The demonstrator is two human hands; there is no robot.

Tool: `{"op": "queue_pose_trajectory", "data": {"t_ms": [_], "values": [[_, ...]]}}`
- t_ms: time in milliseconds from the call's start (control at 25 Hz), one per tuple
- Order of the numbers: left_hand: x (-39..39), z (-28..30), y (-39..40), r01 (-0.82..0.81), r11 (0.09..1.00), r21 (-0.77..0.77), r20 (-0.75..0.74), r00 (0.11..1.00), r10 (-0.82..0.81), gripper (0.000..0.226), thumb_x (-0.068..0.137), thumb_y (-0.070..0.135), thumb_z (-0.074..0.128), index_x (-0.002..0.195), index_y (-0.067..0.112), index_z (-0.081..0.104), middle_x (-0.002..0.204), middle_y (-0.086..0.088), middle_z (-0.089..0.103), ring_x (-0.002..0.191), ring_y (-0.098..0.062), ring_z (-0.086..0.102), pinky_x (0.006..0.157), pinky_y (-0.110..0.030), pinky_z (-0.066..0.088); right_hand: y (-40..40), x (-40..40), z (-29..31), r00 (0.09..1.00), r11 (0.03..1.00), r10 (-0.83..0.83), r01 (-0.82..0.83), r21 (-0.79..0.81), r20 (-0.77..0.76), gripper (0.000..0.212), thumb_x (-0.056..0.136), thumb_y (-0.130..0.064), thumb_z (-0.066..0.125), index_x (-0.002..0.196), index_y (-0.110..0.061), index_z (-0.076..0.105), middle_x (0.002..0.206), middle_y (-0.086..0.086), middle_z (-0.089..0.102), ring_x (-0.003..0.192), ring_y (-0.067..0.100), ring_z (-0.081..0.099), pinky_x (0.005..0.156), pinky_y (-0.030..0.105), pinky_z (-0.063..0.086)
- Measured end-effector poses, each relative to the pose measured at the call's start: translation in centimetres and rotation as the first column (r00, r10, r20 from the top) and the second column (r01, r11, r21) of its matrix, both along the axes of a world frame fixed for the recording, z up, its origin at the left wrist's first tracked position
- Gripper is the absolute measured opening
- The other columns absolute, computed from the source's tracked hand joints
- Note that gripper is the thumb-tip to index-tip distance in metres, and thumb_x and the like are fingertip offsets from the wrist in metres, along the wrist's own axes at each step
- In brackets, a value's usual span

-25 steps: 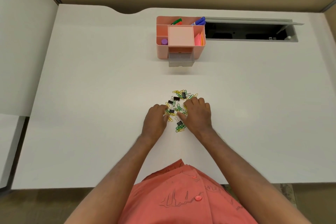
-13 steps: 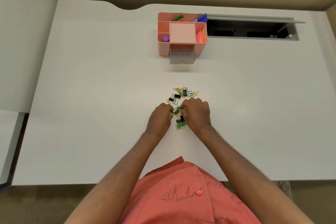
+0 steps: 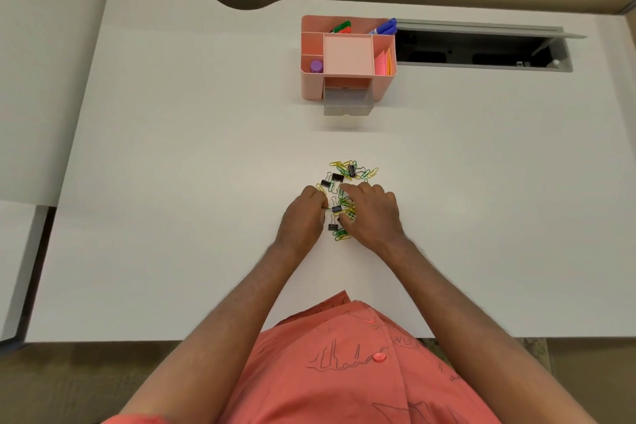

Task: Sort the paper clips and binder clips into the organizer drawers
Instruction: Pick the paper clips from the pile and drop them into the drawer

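Note:
A loose pile of green and yellow paper clips [image 3: 358, 171] mixed with small black binder clips [image 3: 337, 177] lies mid-table. My left hand [image 3: 302, 218] sits at the pile's left edge, fingers curled, with its fingertips pinching the wire handle of a binder clip [image 3: 336, 209]. My right hand [image 3: 371, 213] lies over the pile's right side with its index finger stretched forward. What is under its fingers is hidden. Beyond the pile stands the pink organizer [image 3: 311, 86], with its grey see-through drawer [image 3: 348, 103] pulled out towards me. The drawer looks empty.
The organizer's top compartments hold markers [image 3: 342, 26], a purple cap [image 3: 316, 66] and sticky notes [image 3: 383, 62]. An open cable hatch [image 3: 478, 48] is cut into the white table [image 3: 172, 148] to the right of the organizer. A white partition runs along the left.
The hands, pressed together over the pile half a second ago, have drawn slightly apart, with a binder clip now showing between them. The view has tilted a little.

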State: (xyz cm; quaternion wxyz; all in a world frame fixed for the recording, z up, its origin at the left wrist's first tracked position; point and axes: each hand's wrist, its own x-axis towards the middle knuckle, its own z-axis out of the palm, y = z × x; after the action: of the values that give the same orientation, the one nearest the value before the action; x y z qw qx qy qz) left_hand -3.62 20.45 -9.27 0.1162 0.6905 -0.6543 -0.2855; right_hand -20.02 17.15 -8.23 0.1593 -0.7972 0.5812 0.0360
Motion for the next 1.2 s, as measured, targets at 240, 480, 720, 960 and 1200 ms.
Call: {"op": "queue_pose_trajectory", "data": {"t_ms": [240,480,720,960,1200], "values": [[-0.3,0.4,-0.2,-0.069,0.997,0.041,-0.029,0.997,0.071,0.027,0.092,0.003,0.056,0.117,0.012,0.058,0.109,-0.008,0.061,0.09,-0.027,0.061,0.073,-0.039,0.051,-0.8,0.1,-0.3,1.0,1.0,0.004,-0.004,-0.012,0.005,0.039,0.096,-0.035,0.065,0.134,-0.032,0.062,0.12,-0.001,0.068,0.109,0.026,0.059,0.088,0.041,0.039],[-0.5,0.6,-0.5,-0.05,0.994,0.097,0.005,0.999,0.05,0.022,0.092,0.003,0.055,0.11,0.01,0.066,0.108,-0.009,0.06,0.09,-0.027,0.061,0.073,-0.036,0.05,-1.4,-0.4,-0.6,1.0,0.998,-0.011,0.011,-0.055,0.005,0.026,0.087,-0.029,0.073,0.113,-0.031,0.069,0.101,-0.005,0.071,0.098,0.025,0.062,0.083,0.039,0.038],[0.3,0.6,-1.1,-0.06,0.992,0.109,-0.052,0.996,0.066,0.014,0.092,0.005,0.058,0.099,0.012,0.068,0.105,-0.005,0.059,0.086,-0.023,0.061,0.071,-0.034,0.051,-1.2,-0.6,-1.5,0.999,0.986,-0.034,0.04,-0.159,0.04,0.021,0.079,-0.019,0.067,0.099,-0.026,0.07,0.084,-0.006,0.067,0.08,0.024,0.061,0.071,0.037,0.037],[0.8,0.6,-1.0,-0.265,0.949,0.172,-0.288,0.908,0.306,0.014,0.09,0.006,0.068,0.097,0.014,0.076,0.094,0.003,0.073,0.085,-0.013,0.066,0.078,-0.028,0.055,-2.0,-1.8,-0.8,0.933,0.97,-0.242,0.243,0.028,0.266,0.014,0.09,-0.027,0.063,0.099,-0.032,0.073,0.094,-0.011,0.067,0.09,0.012,0.061,0.085,0.036,0.04],[1.4,2.1,-2.5,-0.387,0.866,0.316,-0.505,0.704,0.499,0.011,0.088,0.011,0.074,0.092,0.021,0.077,0.084,0.002,0.075,0.072,-0.007,0.068,0.073,-0.023,0.053,-5.3,-1.7,4.1,0.62,0.836,-0.549,0.385,0.392,0.561,0.011,0.092,-0.026,0.064,0.095,-0.03,0.073,0.102,-0.009,0.068,0.078,0.004,0.057,0.073,0.029,0.05]]}}
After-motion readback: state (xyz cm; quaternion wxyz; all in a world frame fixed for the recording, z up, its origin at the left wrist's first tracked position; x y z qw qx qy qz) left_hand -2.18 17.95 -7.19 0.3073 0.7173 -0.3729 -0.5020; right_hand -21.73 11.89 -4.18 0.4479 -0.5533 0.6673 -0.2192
